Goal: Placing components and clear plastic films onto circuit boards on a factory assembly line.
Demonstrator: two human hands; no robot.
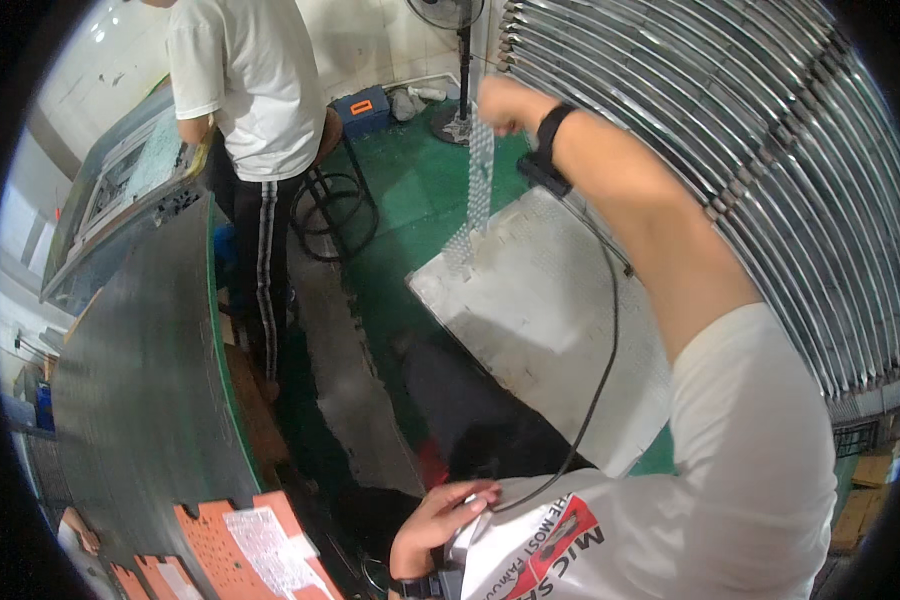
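Observation:
My right hand (510, 104) is raised at the end of my outstretched arm, its fingers closed on the top of a long translucent strip with rows of dots (480, 175). The strip hangs down, and its lower end bends onto the far left corner of a pale flat panel (560, 330). More dotted patches show along the panel's edges. Close to my shirt, my left hand (442, 517) has its fingers stretched out and nothing visible in it. A black cable (610, 350) runs from near my right wrist to my shirt.
A rack of metal shelves (670, 100) fills the right side. At left is a long dark worktable (140, 360), with orange boards (210, 540) nearby. Farther off are a person in a white shirt (250, 90), a stool (335, 205), a blue toolbox (362, 112) and a standing fan (464, 70).

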